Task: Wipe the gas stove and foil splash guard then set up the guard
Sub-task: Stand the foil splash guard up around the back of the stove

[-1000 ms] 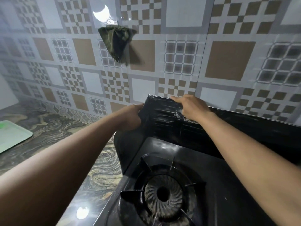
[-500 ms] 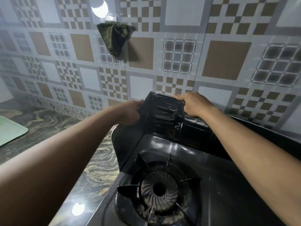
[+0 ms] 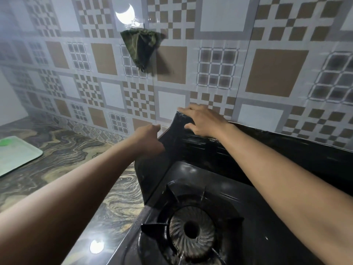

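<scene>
Foil splash guard (image 3: pixel 191 148) stood upright at gas stove's (image 3: pixel 257 236) back-left corner. Right grip (image 3: pixel 205 121) spread wide on its top edge; left grip (image 3: pixel 150 139) at side panel, hold cannot be told. Setting-up or lifting-off both fit; panel steadying needed.

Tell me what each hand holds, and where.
The left hand grips the guard at its left edge; the right hand rests open on its top corner.

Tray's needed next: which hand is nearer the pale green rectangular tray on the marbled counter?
Left. The left hand holds the black foil splash guard's left edge, on the tray's side; the right hand rests on its top corner, farther right.
</scene>
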Tool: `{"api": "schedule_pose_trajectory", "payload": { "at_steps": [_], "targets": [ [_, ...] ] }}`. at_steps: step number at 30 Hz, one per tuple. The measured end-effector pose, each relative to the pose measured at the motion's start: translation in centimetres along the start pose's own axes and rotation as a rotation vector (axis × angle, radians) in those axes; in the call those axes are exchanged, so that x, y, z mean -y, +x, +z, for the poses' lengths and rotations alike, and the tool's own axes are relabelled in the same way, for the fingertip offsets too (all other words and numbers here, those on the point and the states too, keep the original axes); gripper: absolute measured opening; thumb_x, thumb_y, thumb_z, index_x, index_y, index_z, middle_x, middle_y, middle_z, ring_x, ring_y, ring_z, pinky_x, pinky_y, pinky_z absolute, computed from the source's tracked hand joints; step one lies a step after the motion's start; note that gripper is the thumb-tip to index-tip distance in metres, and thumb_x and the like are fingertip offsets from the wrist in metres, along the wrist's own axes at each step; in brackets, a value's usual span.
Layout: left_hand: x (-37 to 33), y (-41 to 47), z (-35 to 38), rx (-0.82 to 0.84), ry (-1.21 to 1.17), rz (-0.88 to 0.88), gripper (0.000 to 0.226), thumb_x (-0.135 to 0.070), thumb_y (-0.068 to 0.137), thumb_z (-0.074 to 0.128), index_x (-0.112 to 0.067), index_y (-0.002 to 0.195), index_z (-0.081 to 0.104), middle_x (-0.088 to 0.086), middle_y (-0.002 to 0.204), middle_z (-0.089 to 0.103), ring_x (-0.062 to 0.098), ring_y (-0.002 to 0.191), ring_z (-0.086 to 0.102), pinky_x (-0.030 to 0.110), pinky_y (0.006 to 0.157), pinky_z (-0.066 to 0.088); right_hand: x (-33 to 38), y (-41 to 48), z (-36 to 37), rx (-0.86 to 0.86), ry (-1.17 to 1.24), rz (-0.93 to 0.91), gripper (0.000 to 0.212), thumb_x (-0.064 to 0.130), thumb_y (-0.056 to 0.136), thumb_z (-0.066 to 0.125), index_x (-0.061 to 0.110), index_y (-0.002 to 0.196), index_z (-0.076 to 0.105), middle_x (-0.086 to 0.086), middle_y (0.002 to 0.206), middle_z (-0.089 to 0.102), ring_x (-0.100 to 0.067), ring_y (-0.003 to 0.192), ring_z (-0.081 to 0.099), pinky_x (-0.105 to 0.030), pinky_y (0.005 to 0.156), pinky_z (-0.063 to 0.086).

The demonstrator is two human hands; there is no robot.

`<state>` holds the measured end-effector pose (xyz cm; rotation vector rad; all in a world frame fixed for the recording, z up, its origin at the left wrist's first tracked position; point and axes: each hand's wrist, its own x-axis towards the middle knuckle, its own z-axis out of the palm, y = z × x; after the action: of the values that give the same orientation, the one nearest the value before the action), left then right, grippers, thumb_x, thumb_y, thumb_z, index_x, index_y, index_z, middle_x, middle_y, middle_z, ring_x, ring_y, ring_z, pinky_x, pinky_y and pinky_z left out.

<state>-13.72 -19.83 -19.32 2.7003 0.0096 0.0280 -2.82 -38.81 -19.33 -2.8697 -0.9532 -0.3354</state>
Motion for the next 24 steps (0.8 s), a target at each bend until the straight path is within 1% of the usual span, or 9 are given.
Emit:
{"api": "schedule_pose_trajectory", "payload": {
  "at_steps": [2,3,6,8,11,13,15,18,24],
  "targets": [
    [0.5,-0.5,0.0,-0.028,-0.002,0.001,0.059,-0.014,0.083,0.067,-0.009,0.14,0.053,0.014,0.129,0.063,0.03,0.115,0.06,0.037,0.093,0.051,1.2,1.6,0.1,0.077,0.075,-0.052,0.064,0.028,0.095,0.065,0.036,0.151,0.036,-0.002,0.155,0.038,-0.025,0.142,0.035,-0.045,0.113,0.034],
    [0.8,-0.7,0.0,-0.037,-0.006,0.006,0.055,-0.013,0.083,0.065,-0.012,0.137,0.056,0.012,0.126,0.065,0.029,0.112,0.062,0.036,0.092,0.053,1.6,2.4,0.1,0.114,0.113,-0.062,0.06,0.025,0.094,0.065,0.037,0.148,0.042,-0.003,0.154,0.041,-0.025,0.14,0.038,-0.043,0.112,0.033],
    [1.3,-1.1,0.2,-0.056,-0.001,0.015,0.047,-0.007,0.082,0.056,-0.02,0.126,0.066,0.008,0.109,0.071,0.027,0.098,0.065,0.032,0.076,0.054,2.2,4.0,0.5,0.168,0.203,-0.06,0.044,0.016,0.092,0.063,0.035,0.132,0.061,0.0,0.138,0.059,-0.027,0.115,0.062,-0.036,0.099,0.046],
    [1.4,-1.1,0.3,-0.065,0.003,0.019,0.044,-0.005,0.083,0.053,-0.019,0.122,0.068,0.007,0.103,0.071,0.026,0.092,0.064,0.029,0.069,0.049,2.3,4.5,0.7,0.171,0.212,-0.055,0.037,0.019,0.093,0.063,0.034,0.126,0.066,0.002,0.13,0.065,-0.028,0.105,0.067,-0.036,0.096,0.049],
    [1.6,-1.1,0.2,-0.082,0.005,0.015,0.04,-0.004,0.084,0.052,-0.017,0.119,0.068,0.008,0.102,0.07,0.027,0.091,0.063,0.032,0.07,0.05,2.4,4.8,0.8,0.164,0.204,-0.071,0.031,0.027,0.093,0.065,0.037,0.123,0.068,0.003,0.121,0.069,-0.026,0.098,0.069,-0.04,0.095,0.05],
    [1.8,-1.0,0.4,-0.094,0.012,0.012,0.038,-0.005,0.084,0.053,-0.017,0.117,0.068,0.008,0.1,0.07,0.027,0.088,0.063,0.032,0.067,0.049,2.6,4.7,0.8,0.138,0.197,-0.083,0.028,0.032,0.092,0.065,0.039,0.12,0.069,0.003,0.115,0.07,-0.025,0.098,0.069,-0.04,0.094,0.051],
    [1.7,-1.0,0.7,-0.113,0.034,0.005,0.033,-0.006,0.084,0.053,-0.016,0.113,0.067,0.008,0.098,0.069,0.027,0.086,0.062,0.033,0.065,0.049,2.5,4.4,0.9,0.092,0.195,-0.098,0.027,0.033,0.093,0.065,0.036,0.119,0.07,0.003,0.119,0.07,-0.022,0.106,0.065,-0.036,0.095,0.049],
    [1.4,-1.2,1.0,-0.146,0.096,0.008,0.03,-0.005,0.082,0.051,-0.014,0.108,0.065,0.011,0.095,0.068,0.031,0.085,0.063,0.041,0.07,0.056,2.4,3.9,1.3,0.015,0.213,-0.123,0.026,0.03,0.093,0.065,0.03,0.117,0.073,0.002,0.119,0.069,-0.019,0.109,0.061,-0.028,0.088,0.042],
    [1.2,-1.4,1.2,-0.154,0.137,0.052,0.028,-0.005,0.082,0.052,-0.012,0.107,0.065,0.013,0.093,0.067,0.033,0.084,0.064,0.046,0.073,0.058,1.9,3.2,1.0,0.024,0.2,-0.136,0.031,0.029,0.091,0.067,0.025,0.122,0.07,-0.002,0.121,0.065,-0.022,0.112,0.059,-0.038,0.097,0.047]
  ]
}}
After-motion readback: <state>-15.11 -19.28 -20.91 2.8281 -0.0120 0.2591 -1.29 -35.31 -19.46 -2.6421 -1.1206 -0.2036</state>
